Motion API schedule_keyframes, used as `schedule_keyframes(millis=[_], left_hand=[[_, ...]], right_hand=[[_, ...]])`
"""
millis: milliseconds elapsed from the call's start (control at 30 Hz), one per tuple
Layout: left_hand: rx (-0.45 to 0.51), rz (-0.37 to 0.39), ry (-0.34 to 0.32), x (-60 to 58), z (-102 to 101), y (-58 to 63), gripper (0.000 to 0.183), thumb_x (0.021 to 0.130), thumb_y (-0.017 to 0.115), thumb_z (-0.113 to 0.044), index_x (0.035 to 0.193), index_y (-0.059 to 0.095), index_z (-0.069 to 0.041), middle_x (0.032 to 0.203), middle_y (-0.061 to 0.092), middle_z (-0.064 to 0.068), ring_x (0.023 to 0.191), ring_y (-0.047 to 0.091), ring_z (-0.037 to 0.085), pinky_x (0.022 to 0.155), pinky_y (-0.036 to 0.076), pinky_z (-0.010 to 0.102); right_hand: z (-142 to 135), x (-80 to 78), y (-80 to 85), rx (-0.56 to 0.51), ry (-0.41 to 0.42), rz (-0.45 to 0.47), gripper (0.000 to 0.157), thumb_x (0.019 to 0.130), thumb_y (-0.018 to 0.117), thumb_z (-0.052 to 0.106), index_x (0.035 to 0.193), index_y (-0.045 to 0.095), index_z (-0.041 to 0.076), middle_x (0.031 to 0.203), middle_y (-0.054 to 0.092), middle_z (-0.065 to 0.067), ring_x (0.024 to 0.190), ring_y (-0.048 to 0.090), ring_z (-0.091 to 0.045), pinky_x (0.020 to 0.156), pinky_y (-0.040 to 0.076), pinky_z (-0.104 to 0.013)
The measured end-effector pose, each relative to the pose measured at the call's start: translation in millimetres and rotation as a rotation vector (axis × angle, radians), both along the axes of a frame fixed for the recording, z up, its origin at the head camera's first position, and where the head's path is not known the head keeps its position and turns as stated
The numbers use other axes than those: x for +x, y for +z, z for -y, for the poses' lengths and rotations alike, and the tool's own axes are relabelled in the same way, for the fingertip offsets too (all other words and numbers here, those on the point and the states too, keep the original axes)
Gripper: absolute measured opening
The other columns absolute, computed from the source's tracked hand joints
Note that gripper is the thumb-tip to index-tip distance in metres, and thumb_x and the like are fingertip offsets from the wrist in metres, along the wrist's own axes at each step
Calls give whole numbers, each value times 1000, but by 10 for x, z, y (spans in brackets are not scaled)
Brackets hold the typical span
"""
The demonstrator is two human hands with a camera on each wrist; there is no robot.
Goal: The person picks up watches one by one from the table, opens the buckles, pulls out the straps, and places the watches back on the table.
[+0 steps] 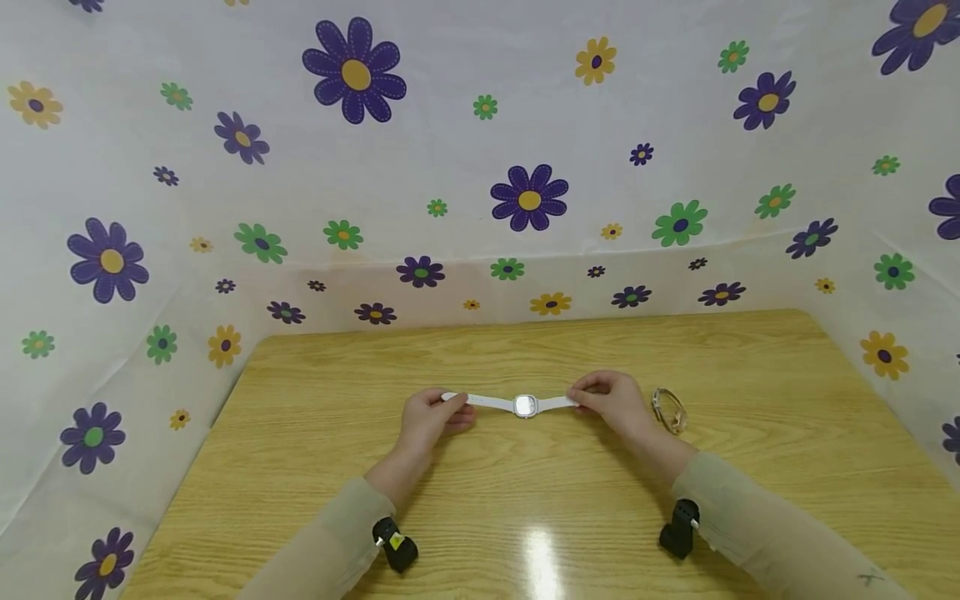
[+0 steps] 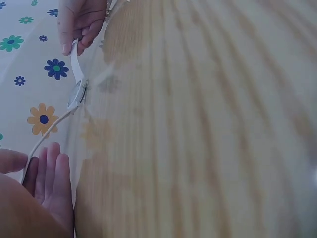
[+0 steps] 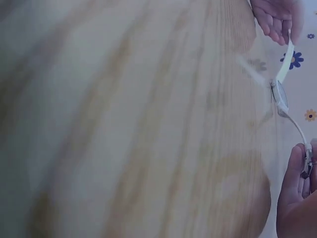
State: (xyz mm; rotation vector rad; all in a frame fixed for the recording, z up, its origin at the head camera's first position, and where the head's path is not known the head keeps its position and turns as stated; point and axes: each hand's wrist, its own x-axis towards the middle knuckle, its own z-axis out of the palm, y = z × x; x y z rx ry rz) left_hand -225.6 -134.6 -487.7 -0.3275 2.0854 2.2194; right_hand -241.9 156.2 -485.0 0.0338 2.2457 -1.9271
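A white wristwatch (image 1: pixel 525 406) with a squarish face is stretched out between both hands, its strap undone. My left hand (image 1: pixel 429 421) pinches the free strap end between thumb and fingers. At the other end my right hand (image 1: pixel 611 404) pinches the shorter strap part, where a metal buckle (image 3: pixel 307 168) shows in the right wrist view. In the left wrist view the watch case (image 2: pixel 78 94) hangs a little above the table, and the strap (image 2: pixel 49 130) bows slightly.
A metal bracelet-like watch (image 1: pixel 669 411) lies on the wooden table (image 1: pixel 480 508), just right of my right hand. Behind and at both sides stands a white cloth (image 1: pixel 450 167) printed with flowers. Black camera straps sit on both sleeves.
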Motion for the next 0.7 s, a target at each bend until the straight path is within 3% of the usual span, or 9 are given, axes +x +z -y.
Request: schedule_keyframes(millis=[200,300,467,700], left_hand=[[-183,-5,-35,-3,63,44,15,99,72,-1,100,72,14,73,77,7,62,73,9,66,66,27],[-373,-12,-56,-9,89,64,16,96,78,-8,97,76,8,73,76,6,61,69,8,62,62,22],[-694,-85,-86,-21,122,90,15,90,85,-18,93,81,-3,81,72,5,72,59,11,65,47,22],[-801,-136,-122,-47,151,98,14,90,85,-19,90,81,-6,85,73,6,77,58,16,69,45,25]], right_hand=[[-11,-38,-8,56,3,-3,16,99,72,-2,110,70,-13,94,76,-7,80,69,-8,74,63,-20],[-28,-59,-7,102,0,-13,14,98,73,-1,109,72,-11,94,76,-9,79,68,-8,73,63,-21],[-47,-81,8,195,27,-75,8,98,75,1,103,75,-5,92,76,-10,75,68,-8,70,63,-22],[-51,-108,22,355,83,-160,12,92,82,7,102,80,1,99,78,-14,80,64,-12,69,51,-23]])
